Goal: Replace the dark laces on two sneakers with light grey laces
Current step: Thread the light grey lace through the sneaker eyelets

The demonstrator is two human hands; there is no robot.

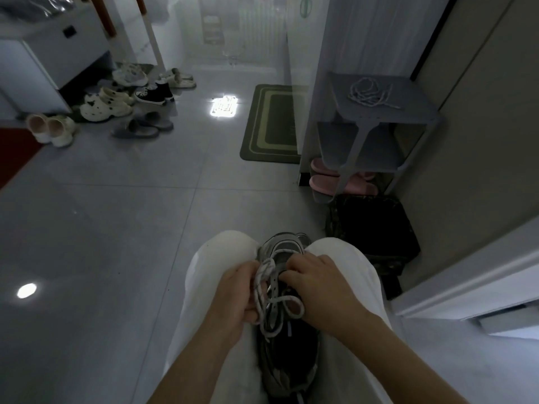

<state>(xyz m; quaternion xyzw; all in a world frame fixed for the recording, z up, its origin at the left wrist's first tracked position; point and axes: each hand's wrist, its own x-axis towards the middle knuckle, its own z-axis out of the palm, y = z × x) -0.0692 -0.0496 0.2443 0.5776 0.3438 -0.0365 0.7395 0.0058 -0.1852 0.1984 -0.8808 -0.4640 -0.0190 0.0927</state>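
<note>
The left hand (233,293) grips the light grey lace (261,282) in curled fingers. The right hand (318,287) curls at the sneaker (287,354) eyelets; its hold cannot be told.

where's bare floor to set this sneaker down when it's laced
The wide grey tile floor left of your knees, between the shoe pile and the green mat, is bare. Right of your knees is crowded: dark bag, rack with pink slippers.
</note>
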